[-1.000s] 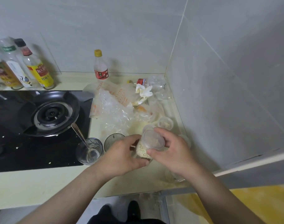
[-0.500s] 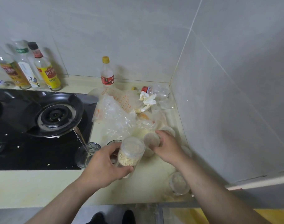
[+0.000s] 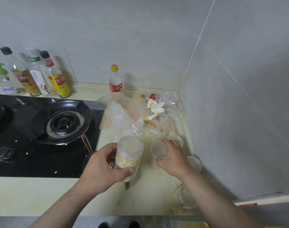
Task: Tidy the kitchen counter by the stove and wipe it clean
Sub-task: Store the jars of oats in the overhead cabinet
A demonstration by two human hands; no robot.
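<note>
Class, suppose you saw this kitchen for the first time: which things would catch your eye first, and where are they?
Front and centre, the left hand grips a clear jar of pale flakes, while the right hand holds a small clear cup beside it. Behind them, crumpled plastic bags litter the corner; a black gas stove sits left.

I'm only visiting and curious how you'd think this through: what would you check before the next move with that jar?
1. Jar grip: ok. The left hand wraps the jar, which is off the counter.
2. Jar closed: not ok. It looks open, and the cap is apart from it.
3. Cap grip: ok. The right hand holds it by the rim.
4. Counter clean: not ok. There are stains and crumbs, and bags are piled behind.
5. Contents level: ok. They sit well below the jar's mouth.
</note>
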